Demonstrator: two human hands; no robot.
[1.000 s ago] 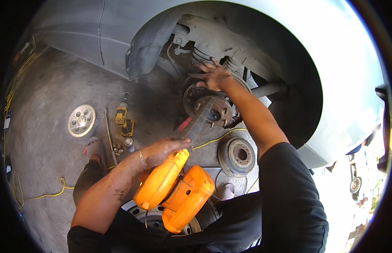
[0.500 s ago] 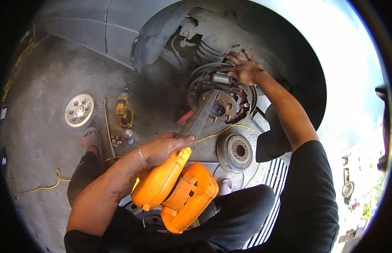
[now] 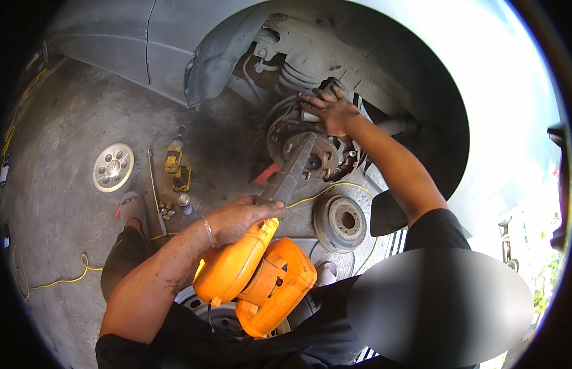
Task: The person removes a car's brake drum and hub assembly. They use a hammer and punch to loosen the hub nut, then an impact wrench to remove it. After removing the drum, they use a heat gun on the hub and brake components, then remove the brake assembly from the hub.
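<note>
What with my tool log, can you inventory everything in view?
vehicle: 1, grey, top
hub assembly: 1, rusty brown, centre
leaf blower: 1, orange, dark nozzle, lower centre
brake drum: 1, grey-brown, right of nozzle
wheel: 1, grey, behind leaf blower
wheel cover: 1, silver, floor, left
power driver: 1, yellow-black, right of wheel cover
metal bar: 1, silver, by power driver
nuts: several, metallic, by metal bar
can: 1, grey, right of nuts
cord: 1 or more, yellow, floor
red object: 1, red, left of nozzle
sandals: 2, greyish, left, lower centre
left hand: 1, sooty, gripping leaf blower
right hand: 1, sooty, over hub assembly
</note>
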